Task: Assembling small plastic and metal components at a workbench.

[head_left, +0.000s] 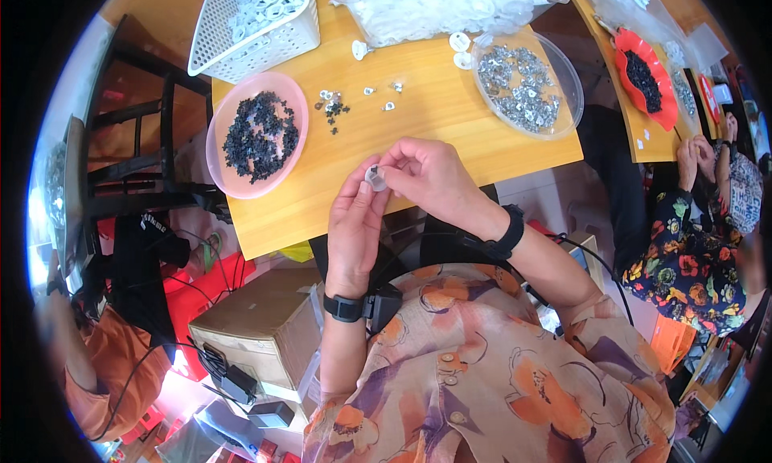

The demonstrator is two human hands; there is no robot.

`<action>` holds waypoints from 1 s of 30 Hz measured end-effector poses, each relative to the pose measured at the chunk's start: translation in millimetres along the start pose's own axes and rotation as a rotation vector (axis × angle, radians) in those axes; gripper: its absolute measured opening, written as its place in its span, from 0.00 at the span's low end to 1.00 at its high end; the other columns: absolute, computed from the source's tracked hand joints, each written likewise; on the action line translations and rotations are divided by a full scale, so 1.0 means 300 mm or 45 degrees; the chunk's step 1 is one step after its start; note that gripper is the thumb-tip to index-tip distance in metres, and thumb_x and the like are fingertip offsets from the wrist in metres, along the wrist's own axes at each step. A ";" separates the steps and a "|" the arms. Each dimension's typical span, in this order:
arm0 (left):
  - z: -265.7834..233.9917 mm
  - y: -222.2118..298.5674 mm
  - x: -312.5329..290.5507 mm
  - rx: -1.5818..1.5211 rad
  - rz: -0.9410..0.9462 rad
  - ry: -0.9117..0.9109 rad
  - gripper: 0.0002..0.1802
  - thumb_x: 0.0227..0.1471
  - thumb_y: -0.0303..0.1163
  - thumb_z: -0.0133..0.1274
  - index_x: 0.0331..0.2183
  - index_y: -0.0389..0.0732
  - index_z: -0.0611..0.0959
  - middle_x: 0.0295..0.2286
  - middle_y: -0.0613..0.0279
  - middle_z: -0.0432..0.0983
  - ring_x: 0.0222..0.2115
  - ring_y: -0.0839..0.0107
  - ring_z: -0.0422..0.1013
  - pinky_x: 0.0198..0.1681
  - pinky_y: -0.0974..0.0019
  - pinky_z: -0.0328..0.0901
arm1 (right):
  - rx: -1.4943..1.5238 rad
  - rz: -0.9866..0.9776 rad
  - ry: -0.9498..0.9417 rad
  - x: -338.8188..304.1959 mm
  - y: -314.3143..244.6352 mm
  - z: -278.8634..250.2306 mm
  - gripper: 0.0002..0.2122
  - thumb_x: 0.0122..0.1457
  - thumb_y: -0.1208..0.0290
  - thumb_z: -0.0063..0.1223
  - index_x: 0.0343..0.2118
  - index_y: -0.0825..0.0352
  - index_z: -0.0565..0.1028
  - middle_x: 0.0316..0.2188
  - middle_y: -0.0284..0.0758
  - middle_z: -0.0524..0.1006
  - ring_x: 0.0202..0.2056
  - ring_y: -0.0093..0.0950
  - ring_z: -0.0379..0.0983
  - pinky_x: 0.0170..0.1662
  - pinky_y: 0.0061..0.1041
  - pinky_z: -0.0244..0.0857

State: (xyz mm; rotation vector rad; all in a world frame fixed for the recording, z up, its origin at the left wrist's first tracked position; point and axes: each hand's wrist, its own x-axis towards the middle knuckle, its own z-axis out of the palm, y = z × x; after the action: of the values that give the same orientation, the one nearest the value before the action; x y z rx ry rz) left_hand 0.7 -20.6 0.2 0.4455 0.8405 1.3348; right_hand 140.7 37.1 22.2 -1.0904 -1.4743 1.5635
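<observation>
Over the near edge of the table, my two hands meet at a small white plastic part [375,181]. It is round at one end, with a dark spot near its top. My left hand [354,222] grips it between thumb and fingers. The right hand [430,177] is closed, its thumb and fingertips pressed against the same part; whether they also pinch a tiny piece cannot be made out. Just beyond lie loose black pieces [334,113] and several small metal pieces [368,90]. To the left sits a pink round tray [299,133] of small black pieces.
A see-through round tray [572,101] of metal pieces stands at the right. Behind are a white perforated basket [297,49] and a plastic bin [450,16], both holding white parts. Another person's hands [696,157] work at a table with a red dish [663,101].
</observation>
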 end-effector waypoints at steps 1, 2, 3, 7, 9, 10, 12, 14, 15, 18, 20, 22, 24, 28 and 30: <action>-0.006 -0.001 0.001 -0.028 -0.014 0.018 0.22 0.60 0.29 0.42 0.54 0.31 0.64 0.49 0.50 0.66 0.52 0.64 0.63 0.57 0.63 0.59 | -0.058 -0.040 0.032 0.000 -0.004 0.003 0.07 0.52 0.74 0.55 0.29 0.74 0.74 0.22 0.36 0.78 0.25 0.21 0.75 0.29 0.20 0.69; -0.009 -0.001 0.001 -0.027 -0.016 0.019 0.22 0.60 0.29 0.42 0.54 0.31 0.64 0.49 0.50 0.66 0.52 0.64 0.63 0.57 0.63 0.59 | -0.056 -0.038 0.033 -0.004 -0.015 0.004 0.07 0.52 0.74 0.55 0.29 0.74 0.74 0.22 0.36 0.78 0.25 0.21 0.75 0.29 0.20 0.69; -0.010 0.000 -0.001 -0.052 -0.004 0.026 0.22 0.60 0.29 0.42 0.54 0.32 0.64 0.48 0.50 0.66 0.51 0.64 0.64 0.56 0.63 0.60 | -0.115 -0.048 0.025 -0.009 -0.033 0.003 0.07 0.51 0.74 0.55 0.27 0.74 0.74 0.21 0.37 0.77 0.24 0.22 0.75 0.28 0.21 0.69; -0.001 0.009 -0.002 -0.135 -0.029 0.021 0.20 0.57 0.26 0.46 0.51 0.36 0.67 0.43 0.57 0.70 0.47 0.70 0.67 0.53 0.64 0.63 | -0.211 -0.078 0.024 -0.013 -0.040 0.007 0.07 0.50 0.73 0.55 0.25 0.73 0.73 0.20 0.39 0.77 0.22 0.26 0.75 0.28 0.23 0.69; -0.005 0.001 0.000 -0.121 -0.013 0.043 0.20 0.57 0.26 0.47 0.51 0.36 0.67 0.43 0.58 0.70 0.46 0.71 0.68 0.52 0.65 0.64 | -0.231 -0.068 0.041 -0.008 -0.043 0.010 0.07 0.50 0.73 0.55 0.25 0.73 0.73 0.20 0.40 0.77 0.22 0.27 0.75 0.27 0.23 0.69; -0.007 -0.003 0.001 -0.108 0.005 0.066 0.19 0.57 0.25 0.47 0.51 0.36 0.67 0.43 0.58 0.70 0.45 0.72 0.68 0.51 0.66 0.64 | -0.251 -0.059 0.054 -0.006 -0.042 0.010 0.08 0.50 0.73 0.55 0.25 0.73 0.73 0.20 0.40 0.77 0.22 0.28 0.75 0.27 0.24 0.69; -0.004 -0.006 0.003 -0.108 0.007 0.073 0.19 0.56 0.25 0.47 0.50 0.37 0.68 0.43 0.59 0.70 0.44 0.72 0.68 0.50 0.67 0.65 | -0.255 -0.064 0.065 -0.001 -0.038 0.010 0.08 0.49 0.72 0.55 0.25 0.73 0.73 0.20 0.40 0.77 0.22 0.28 0.75 0.27 0.24 0.69; -0.012 -0.009 0.001 -0.106 0.015 0.085 0.18 0.56 0.24 0.47 0.49 0.37 0.68 0.43 0.60 0.70 0.44 0.73 0.69 0.50 0.67 0.65 | -0.257 -0.071 0.069 0.002 -0.038 0.012 0.08 0.49 0.72 0.56 0.24 0.73 0.73 0.20 0.40 0.77 0.22 0.27 0.75 0.27 0.24 0.69; -0.026 -0.015 0.001 -0.091 0.035 0.057 0.17 0.57 0.26 0.47 0.48 0.37 0.69 0.43 0.58 0.70 0.44 0.71 0.69 0.50 0.67 0.65 | -0.245 -0.056 0.064 0.003 -0.042 0.012 0.08 0.49 0.72 0.56 0.24 0.74 0.74 0.19 0.40 0.77 0.22 0.27 0.75 0.27 0.24 0.69; -0.022 -0.018 0.002 -0.042 0.057 0.039 0.15 0.57 0.27 0.46 0.47 0.37 0.70 0.43 0.57 0.71 0.45 0.70 0.69 0.51 0.66 0.64 | -0.195 -0.027 0.058 0.006 -0.032 0.008 0.09 0.49 0.72 0.56 0.23 0.74 0.74 0.19 0.40 0.77 0.22 0.26 0.75 0.27 0.23 0.69; -0.016 -0.019 0.000 -0.006 0.064 0.053 0.14 0.57 0.26 0.47 0.46 0.37 0.71 0.43 0.58 0.71 0.44 0.71 0.69 0.51 0.67 0.64 | -0.153 -0.016 0.051 0.009 -0.017 0.008 0.09 0.49 0.71 0.57 0.23 0.74 0.74 0.19 0.40 0.77 0.22 0.26 0.74 0.28 0.23 0.69; -0.016 -0.024 0.000 0.025 0.111 0.057 0.13 0.56 0.25 0.48 0.45 0.38 0.72 0.42 0.59 0.72 0.44 0.72 0.69 0.51 0.67 0.65 | -0.083 0.006 0.058 0.011 -0.003 0.009 0.09 0.49 0.71 0.57 0.24 0.74 0.74 0.19 0.40 0.77 0.22 0.25 0.74 0.28 0.22 0.69; -0.014 -0.027 -0.001 0.030 0.119 0.054 0.13 0.56 0.25 0.48 0.45 0.38 0.72 0.42 0.59 0.72 0.43 0.72 0.69 0.51 0.67 0.65 | -0.040 0.035 0.075 0.011 0.007 0.009 0.09 0.49 0.71 0.57 0.24 0.74 0.74 0.20 0.39 0.77 0.23 0.24 0.74 0.28 0.22 0.69; -0.005 -0.027 -0.003 0.041 0.138 0.057 0.13 0.55 0.24 0.49 0.44 0.37 0.72 0.42 0.60 0.72 0.43 0.72 0.69 0.51 0.67 0.64 | -0.026 0.043 0.108 0.009 0.022 0.010 0.10 0.49 0.70 0.57 0.25 0.75 0.75 0.21 0.39 0.77 0.23 0.24 0.74 0.29 0.22 0.69; 0.002 -0.025 -0.002 0.050 0.145 0.061 0.13 0.55 0.24 0.49 0.44 0.37 0.73 0.41 0.60 0.72 0.43 0.73 0.69 0.51 0.67 0.64 | -0.011 0.062 0.107 0.007 0.021 0.015 0.10 0.50 0.70 0.57 0.25 0.75 0.75 0.21 0.39 0.77 0.24 0.24 0.74 0.29 0.22 0.69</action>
State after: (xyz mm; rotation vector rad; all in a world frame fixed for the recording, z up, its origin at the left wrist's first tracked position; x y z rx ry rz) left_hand 6.2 -22.7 -4.7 0.4996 0.8930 1.4404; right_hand 136.1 36.6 15.6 -1.1904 -1.4096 1.5267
